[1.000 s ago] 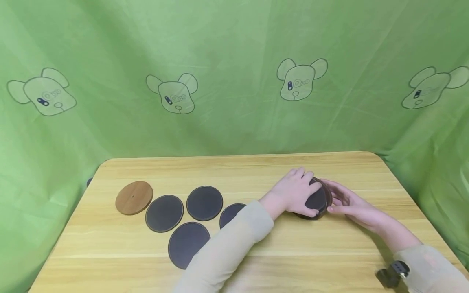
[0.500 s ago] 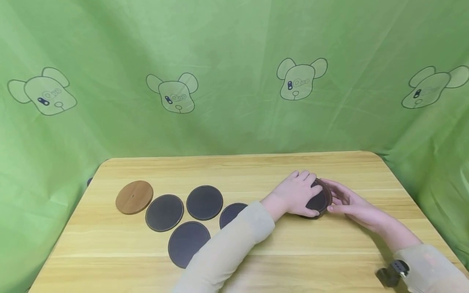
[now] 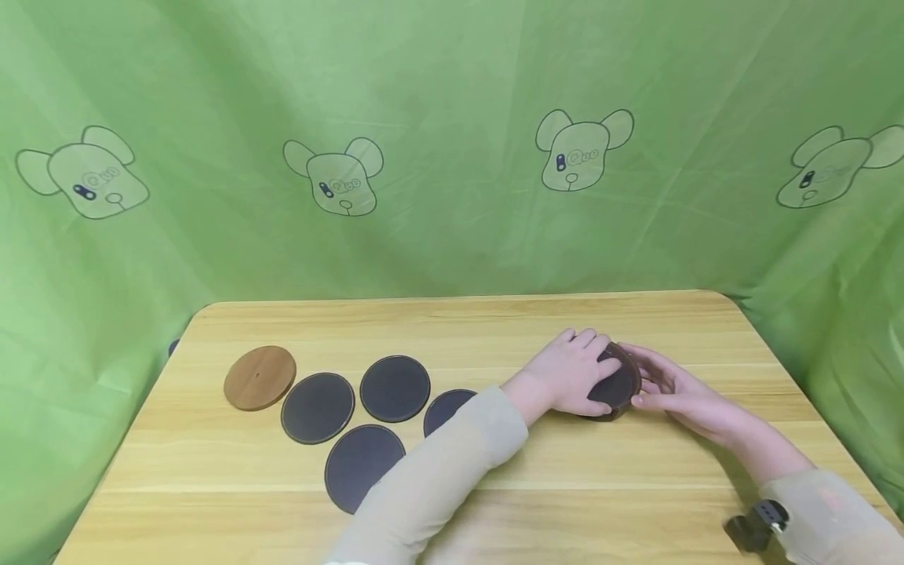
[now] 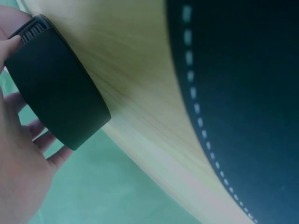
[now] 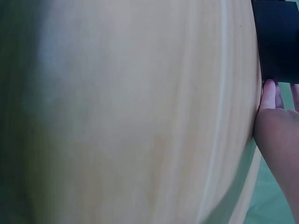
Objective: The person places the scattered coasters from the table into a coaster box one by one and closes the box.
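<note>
Light wood-grain bench [image 3: 600, 494], far corners rounded; green fabric curtain [image 3: 452, 243] behind and beside it, printed with outlined animal heads [image 3: 344, 184].

Open tabletop [image 3: 600, 486] between sleeves [image 3: 441, 471], dark discs [image 3: 394, 388] obstructing left, hands [image 3: 568, 375] hemming the holder [image 4: 58, 86]

Right wrist view | tabletop [image 5: 140, 112]: pale wood grain, fills most of frame | dark object [image 5: 280, 42]: upper right corner, cut off by frame | right hand [image 5: 275, 119]: right edge, fingers [image 5: 268, 93] at object's lower edge | green backdrop [image 5: 268, 200]: lower right | left edge: dark, blurred, unidentifiable
</note>
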`<state>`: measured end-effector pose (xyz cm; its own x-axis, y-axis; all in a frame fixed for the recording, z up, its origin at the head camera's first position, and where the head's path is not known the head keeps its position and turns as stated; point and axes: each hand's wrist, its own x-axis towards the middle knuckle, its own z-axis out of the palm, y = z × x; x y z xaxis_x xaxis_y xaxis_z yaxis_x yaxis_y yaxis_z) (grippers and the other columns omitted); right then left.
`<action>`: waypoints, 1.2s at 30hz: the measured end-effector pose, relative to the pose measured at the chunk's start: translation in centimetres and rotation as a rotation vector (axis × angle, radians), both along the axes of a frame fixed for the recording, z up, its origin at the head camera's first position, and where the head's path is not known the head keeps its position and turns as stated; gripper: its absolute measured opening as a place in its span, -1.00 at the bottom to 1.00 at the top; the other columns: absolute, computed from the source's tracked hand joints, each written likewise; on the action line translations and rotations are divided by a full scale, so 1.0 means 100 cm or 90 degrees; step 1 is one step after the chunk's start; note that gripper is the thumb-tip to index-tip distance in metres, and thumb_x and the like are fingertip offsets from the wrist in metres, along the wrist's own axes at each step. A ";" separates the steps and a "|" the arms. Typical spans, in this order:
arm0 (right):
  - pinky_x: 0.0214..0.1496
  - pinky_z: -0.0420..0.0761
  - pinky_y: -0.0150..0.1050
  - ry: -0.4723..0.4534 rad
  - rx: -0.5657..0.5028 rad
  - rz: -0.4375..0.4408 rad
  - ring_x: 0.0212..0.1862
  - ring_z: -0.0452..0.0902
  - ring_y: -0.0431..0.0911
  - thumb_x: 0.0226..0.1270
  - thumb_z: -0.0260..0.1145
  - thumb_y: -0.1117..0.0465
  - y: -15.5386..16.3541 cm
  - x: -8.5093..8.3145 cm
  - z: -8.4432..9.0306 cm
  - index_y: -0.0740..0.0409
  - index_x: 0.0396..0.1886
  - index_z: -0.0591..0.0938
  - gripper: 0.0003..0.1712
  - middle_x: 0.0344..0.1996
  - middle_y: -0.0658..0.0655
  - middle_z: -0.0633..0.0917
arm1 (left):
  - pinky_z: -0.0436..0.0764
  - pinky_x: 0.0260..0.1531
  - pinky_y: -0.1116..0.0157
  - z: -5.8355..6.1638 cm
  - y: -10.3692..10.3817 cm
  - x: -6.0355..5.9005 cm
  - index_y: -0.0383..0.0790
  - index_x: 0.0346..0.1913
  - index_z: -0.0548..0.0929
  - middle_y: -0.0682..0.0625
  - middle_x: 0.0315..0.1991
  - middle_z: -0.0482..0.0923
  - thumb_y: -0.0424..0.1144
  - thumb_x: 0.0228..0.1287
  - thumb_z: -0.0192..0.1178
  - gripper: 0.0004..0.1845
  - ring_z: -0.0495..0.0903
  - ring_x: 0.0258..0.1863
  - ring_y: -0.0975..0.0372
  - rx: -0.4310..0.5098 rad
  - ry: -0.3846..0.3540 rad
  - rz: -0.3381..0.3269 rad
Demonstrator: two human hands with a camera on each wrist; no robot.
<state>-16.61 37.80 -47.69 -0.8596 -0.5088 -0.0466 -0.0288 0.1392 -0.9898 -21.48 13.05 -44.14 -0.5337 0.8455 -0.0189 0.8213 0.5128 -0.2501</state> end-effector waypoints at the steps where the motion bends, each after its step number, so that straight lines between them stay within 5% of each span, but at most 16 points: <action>1: 0.32 0.45 -0.58 0.000 0.002 -0.001 0.39 0.45 -0.49 0.50 0.15 0.55 0.000 0.000 0.000 0.24 0.73 0.00 -0.08 0.47 -0.39 0.41 | 0.33 0.49 0.23 0.000 0.000 0.000 0.29 0.57 0.36 0.08 0.58 0.26 0.53 0.41 -0.03 -0.22 0.25 0.54 0.23 0.000 0.000 -0.001; 20: 0.32 0.43 -0.60 -0.003 0.012 -0.008 0.39 0.45 -0.51 0.49 0.18 0.53 -0.001 0.001 0.003 0.27 0.72 0.00 -0.08 0.46 -0.39 0.39 | 0.32 0.56 0.23 0.010 -0.019 0.001 0.22 0.56 0.37 0.04 0.57 0.28 0.46 0.50 -0.07 -0.28 0.25 0.56 0.19 -0.015 -0.043 -0.025; 36: 0.35 0.43 -0.58 -0.007 -0.015 -0.002 0.40 0.45 -0.48 0.49 0.15 0.55 0.000 0.000 0.001 0.25 0.73 0.01 -0.09 0.48 -0.34 0.43 | 0.39 0.50 0.10 0.022 -0.071 0.019 0.15 0.49 0.44 -0.04 0.54 0.36 0.44 0.49 -0.03 -0.30 0.34 0.52 0.09 -0.015 0.019 -0.090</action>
